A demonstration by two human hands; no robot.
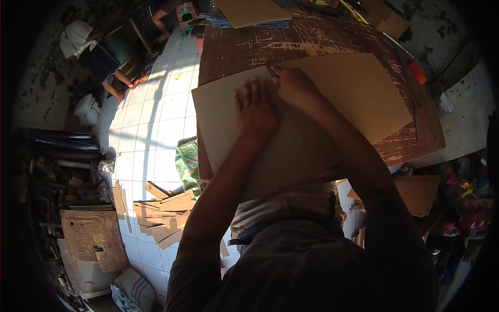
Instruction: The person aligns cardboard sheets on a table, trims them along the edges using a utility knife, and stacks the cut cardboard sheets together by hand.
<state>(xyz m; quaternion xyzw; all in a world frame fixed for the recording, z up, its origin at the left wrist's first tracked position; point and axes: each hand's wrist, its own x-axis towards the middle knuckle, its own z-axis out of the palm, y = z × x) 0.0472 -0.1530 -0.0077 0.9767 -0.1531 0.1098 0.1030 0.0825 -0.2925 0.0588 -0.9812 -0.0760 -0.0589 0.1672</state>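
Note:
A large greyish cardboard sheet [218, 114] lies on the worn red-brown tabletop [234, 54], overlapping a browner cardboard sheet [358, 93] on its right. My left hand [255, 112] is spread flat on the greyish sheet, fingers pointing away from me. Close to that sheet's far right corner, my right hand [296, 87] is closed, its knuckles up. A small dark shape shows at its fingertips, too shaded to name; whatever is inside the fist is hidden. Both forearms are in shade.
Cardboard [252, 13] is stacked at the table's far edge. Cut cardboard strips [163, 213] lie on the white tiled floor [132, 127] at left, near a green sack [187, 161]. Another person [93, 49] stands at the far left. More brown sheets [416, 192] sit at right.

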